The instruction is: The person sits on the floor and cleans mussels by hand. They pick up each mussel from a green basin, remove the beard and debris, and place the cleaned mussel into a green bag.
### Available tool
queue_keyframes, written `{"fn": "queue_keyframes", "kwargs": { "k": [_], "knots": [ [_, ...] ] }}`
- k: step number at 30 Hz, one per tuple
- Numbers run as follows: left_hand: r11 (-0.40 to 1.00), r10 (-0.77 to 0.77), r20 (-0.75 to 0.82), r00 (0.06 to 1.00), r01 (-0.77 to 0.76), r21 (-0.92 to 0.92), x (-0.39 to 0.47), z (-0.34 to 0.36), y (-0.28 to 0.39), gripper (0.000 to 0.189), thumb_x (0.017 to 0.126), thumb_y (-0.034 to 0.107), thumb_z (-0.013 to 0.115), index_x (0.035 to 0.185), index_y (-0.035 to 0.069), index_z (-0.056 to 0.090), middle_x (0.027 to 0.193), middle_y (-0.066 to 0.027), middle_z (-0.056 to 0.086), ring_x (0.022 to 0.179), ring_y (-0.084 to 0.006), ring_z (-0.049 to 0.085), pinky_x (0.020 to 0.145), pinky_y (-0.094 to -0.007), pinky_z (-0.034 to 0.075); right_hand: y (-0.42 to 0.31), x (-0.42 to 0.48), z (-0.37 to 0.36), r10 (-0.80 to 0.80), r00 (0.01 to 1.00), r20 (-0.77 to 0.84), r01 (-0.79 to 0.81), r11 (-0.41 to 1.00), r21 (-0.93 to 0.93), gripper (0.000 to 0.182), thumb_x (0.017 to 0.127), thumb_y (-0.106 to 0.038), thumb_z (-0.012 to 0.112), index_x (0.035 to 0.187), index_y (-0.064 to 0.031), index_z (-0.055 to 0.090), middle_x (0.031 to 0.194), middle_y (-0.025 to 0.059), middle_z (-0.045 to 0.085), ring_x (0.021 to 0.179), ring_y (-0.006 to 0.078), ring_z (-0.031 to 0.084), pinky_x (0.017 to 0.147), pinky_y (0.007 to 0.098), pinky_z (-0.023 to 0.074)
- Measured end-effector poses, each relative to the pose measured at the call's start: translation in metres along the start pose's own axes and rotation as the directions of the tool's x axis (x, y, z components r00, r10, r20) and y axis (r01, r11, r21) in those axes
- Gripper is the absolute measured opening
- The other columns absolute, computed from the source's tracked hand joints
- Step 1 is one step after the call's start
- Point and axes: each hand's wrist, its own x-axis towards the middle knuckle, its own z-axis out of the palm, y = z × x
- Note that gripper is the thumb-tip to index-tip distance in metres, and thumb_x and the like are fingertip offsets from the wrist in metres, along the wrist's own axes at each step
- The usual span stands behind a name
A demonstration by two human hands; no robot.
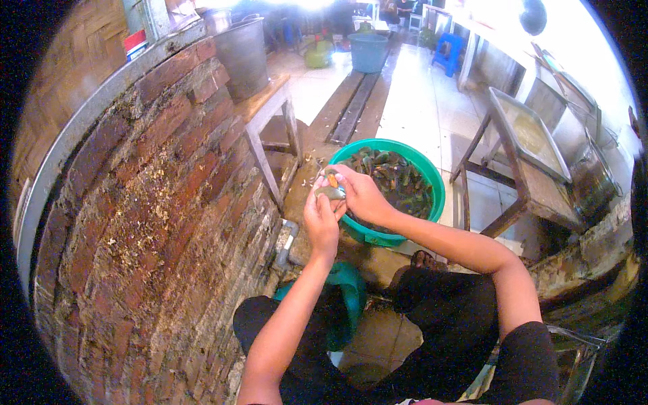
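Observation:
Over the left rim of a round green plastic tub [439,202], both of my hands meet at an opened mussel. My left hand [322,223] pinches a greenish shell half [330,193] between thumb and fingers. Close above it, my right hand [363,191] has its fingertips on another part of the mussel [332,180], where orange flesh shows. Whether the two halves are still joined is hidden by the fingers. Many dark mussels [387,172] fill the tub below my right hand and forearm.
A rough brick wall [167,202] rises on my left, beside a grey pipe [288,243]. A wooden stand [268,104] bears a large grey bucket [243,55]. To the right, a metal tray [531,126] rests on a wooden stool. A green bucket [354,288] stands between my legs.

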Motion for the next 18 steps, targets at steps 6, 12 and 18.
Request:
{"fn": "queue_keyframes", "kwargs": {
  "k": [6, 12, 18],
  "knots": [
    [0.992, -0.125, 0.101, 0.987, 0.122, 0.041, 0.016, -0.030, 0.015, 0.048, 0.108, 0.031, 0.041, 0.147, 0.003, 0.042, 0.134, -0.0136, 0.058, 0.111, -0.0255, 0.066, 0.091, -0.0411, 0.060, -0.005, 0.003, 0.000, 0.034, 0.999, -0.009, -0.034, 0.999, 0.009, 0.033, 0.101, -0.011, 0.046, 0.130, -0.0003, 0.060, 0.121, 0.0183, 0.067, 0.112, 0.0278, 0.065, 0.101, 0.0395, 0.0477],
    [1.000, 0.006, 0.197, 0.980, -0.003, -0.015, 0.017, -0.040, 0.038, 0.050, 0.108, 0.032, 0.044, 0.145, -0.003, 0.042, 0.134, -0.0165, 0.058, 0.115, -0.0293, 0.065, 0.092, -0.0458, 0.060, -0.045, 0.009, -0.011, -0.188, 0.982, 0.012, 0.186, 0.980, 0.070, 0.037, 0.089, 0.000, 0.061, 0.126, -0.0020, 0.058, 0.130, 0.0160, 0.061, 0.113, 0.0289, 0.066, 0.090, 0.0382, 0.0572],
    [0.998, -0.007, 0.210, 0.978, 0.020, -0.058, 0.019, -0.047, 0.053, 0.051, 0.107, 0.033, 0.047, 0.143, -0.003, 0.044, 0.136, -0.0170, 0.057, 0.118, -0.0310, 0.063, 0.092, -0.0476, 0.059, -0.047, 0.015, -0.012, -0.307, 0.952, 0.017, 0.307, 0.947, -0.096, 0.031, 0.089, -0.006, 0.067, 0.119, -0.0029, 0.059, 0.120, 0.0159, 0.066, 0.101, 0.0304, 0.070, 0.083, 0.0377, 0.0602]
  ]
}}
